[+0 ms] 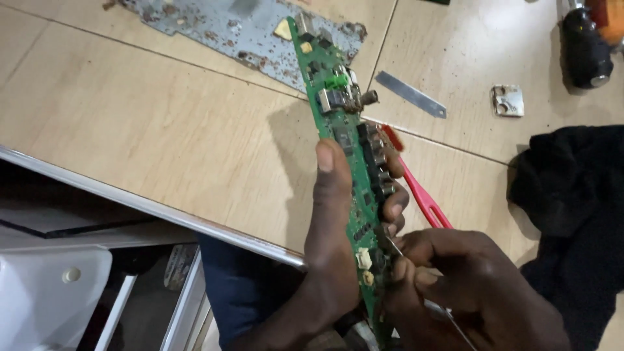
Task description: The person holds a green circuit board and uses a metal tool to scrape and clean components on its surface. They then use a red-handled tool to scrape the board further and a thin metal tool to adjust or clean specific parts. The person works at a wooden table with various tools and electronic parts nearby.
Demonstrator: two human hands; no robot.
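Note:
My left hand [335,221] grips a long green circuit board [328,84] edge-on, thumb on its component side and fingers wrapped behind. The board carries metal connectors, a bright green part and small chips. My right hand [455,279] pinches a thin metal tool [394,247] whose tip touches the board's lower edge near two pale round parts. A red plastic brush handle [419,195] lies on the floor just behind the board.
A rusty perforated metal plate [221,32] lies at the top. A flat metal blade [409,94], a small square metal piece [507,100] and a black-handled tool [585,49] rest on the tan tiled floor. Black cloth [575,195] sits right; a white casing [52,292] lower left.

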